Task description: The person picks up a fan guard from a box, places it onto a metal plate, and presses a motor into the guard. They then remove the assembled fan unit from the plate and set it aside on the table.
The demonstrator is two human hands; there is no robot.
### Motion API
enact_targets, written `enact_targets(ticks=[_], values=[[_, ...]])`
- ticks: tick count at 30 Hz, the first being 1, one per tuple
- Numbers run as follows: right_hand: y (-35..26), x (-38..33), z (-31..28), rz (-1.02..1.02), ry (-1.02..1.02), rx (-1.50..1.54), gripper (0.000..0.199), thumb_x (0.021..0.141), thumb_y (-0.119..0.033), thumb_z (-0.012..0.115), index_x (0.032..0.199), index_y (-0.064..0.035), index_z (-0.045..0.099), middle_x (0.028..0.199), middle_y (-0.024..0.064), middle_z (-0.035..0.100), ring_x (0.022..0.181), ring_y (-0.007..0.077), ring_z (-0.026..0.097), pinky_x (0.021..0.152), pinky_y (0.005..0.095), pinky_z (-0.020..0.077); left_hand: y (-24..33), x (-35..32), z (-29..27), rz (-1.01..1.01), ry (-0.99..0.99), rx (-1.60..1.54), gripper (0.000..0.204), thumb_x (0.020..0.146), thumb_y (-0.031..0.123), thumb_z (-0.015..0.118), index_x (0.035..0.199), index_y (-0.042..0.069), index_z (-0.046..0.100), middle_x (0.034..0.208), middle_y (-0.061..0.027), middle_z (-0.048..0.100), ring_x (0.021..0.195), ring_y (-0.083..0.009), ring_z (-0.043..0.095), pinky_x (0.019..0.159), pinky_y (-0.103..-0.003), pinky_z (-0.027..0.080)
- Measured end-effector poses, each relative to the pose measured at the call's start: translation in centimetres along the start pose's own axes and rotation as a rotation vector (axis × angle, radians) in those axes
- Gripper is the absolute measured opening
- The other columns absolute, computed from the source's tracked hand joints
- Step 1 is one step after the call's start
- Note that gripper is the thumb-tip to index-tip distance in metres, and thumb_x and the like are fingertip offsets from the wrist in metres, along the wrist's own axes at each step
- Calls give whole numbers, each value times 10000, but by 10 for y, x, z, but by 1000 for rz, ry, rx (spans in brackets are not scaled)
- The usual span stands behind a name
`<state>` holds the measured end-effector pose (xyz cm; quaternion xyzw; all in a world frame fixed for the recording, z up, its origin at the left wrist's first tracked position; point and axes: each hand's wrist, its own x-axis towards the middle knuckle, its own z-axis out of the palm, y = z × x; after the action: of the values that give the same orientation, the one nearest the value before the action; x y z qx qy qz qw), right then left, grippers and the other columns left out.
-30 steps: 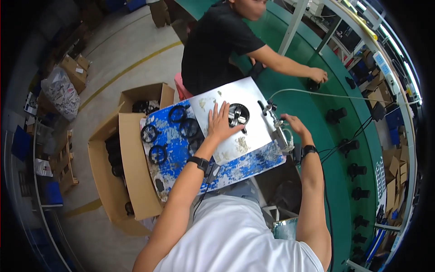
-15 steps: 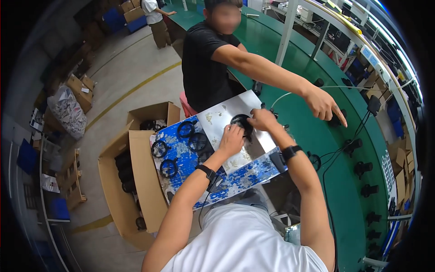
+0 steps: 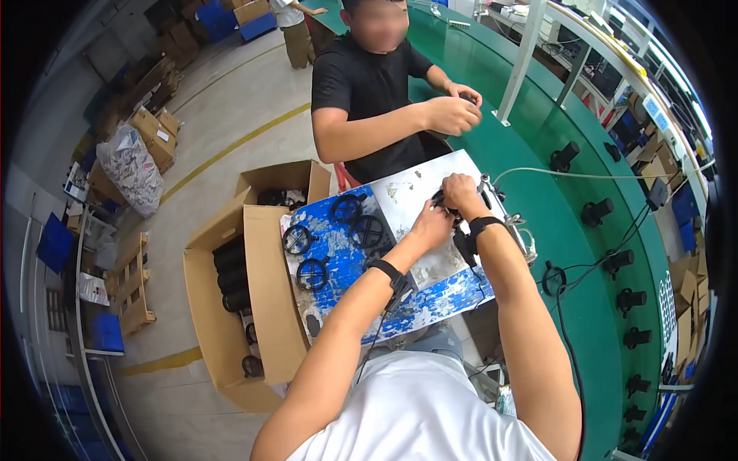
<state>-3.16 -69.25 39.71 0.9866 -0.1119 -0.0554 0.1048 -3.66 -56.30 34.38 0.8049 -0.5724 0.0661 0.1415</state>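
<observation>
Showing the long green conveyor tabletop (image 3: 538, 154) curving along the person's right, with small black parts spaced down its far edge. Since the earlier views the co-worker in a black shirt (image 3: 369, 84) has drawn the outstretched arm back and now works both hands close to the chest. The worn blue-and-white work board (image 3: 415, 307) lies across the person's lap, three black spoked rings (image 3: 338, 238) resting on its blue half. Left of it stands the open brown cardboard box (image 3: 231, 307): black cylinders are stacked in its inner compartment, more black rings show at its far end, and its near flap lies flat against the board. Both hands have come together above the board's white half, which suggests fitting work is under way. The left hand (image 3: 432, 227) and right hand (image 3: 461, 192) each keep a clenched grip on the small black round part (image 3: 444, 203) held between them.
</observation>
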Motion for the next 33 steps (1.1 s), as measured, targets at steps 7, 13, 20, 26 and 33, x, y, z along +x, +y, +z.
enact_targets(ticks=[7,13,20,26,33], values=[[7,3,-10,52,-69,110,225,704,-170,684,907,-82,724,930,150,704,884,286,692,764,372,562,7,-7,12,-1,131,24,120,792,190,594,759,103,669,778,-57,669,825,-209,616,891,-376,369],[9,0,31,-70,170,151,263,694,-160,670,943,-77,678,825,205,667,799,364,670,691,452,548,11,-15,19,-166,177,-6,233,791,154,605,1003,61,632,1053,-84,624,1115,-226,521,938,-449,359],[-13,-168,69,333,528,1087,201,802,-83,654,980,-11,595,797,157,644,658,293,639,636,350,511,13,-135,-6,-434,726,-475,235,755,-27,531,966,22,622,1020,-171,625,1008,-374,563,905,-448,422],[-88,-198,58,189,714,829,120,776,-36,586,891,-65,597,1227,154,551,1170,353,486,985,469,352,-29,-207,29,-785,364,-235,357,816,124,612,1165,66,560,1210,-176,529,1122,-376,495,919,-467,422],[-87,-206,63,130,720,818,122,801,-10,568,902,-74,587,1255,138,566,1202,340,482,1002,459,334,-19,-224,64,-846,-31,-279,597,827,322,643,1348,85,475,1450,-194,330,1329,-410,300,1070,-529,289]])
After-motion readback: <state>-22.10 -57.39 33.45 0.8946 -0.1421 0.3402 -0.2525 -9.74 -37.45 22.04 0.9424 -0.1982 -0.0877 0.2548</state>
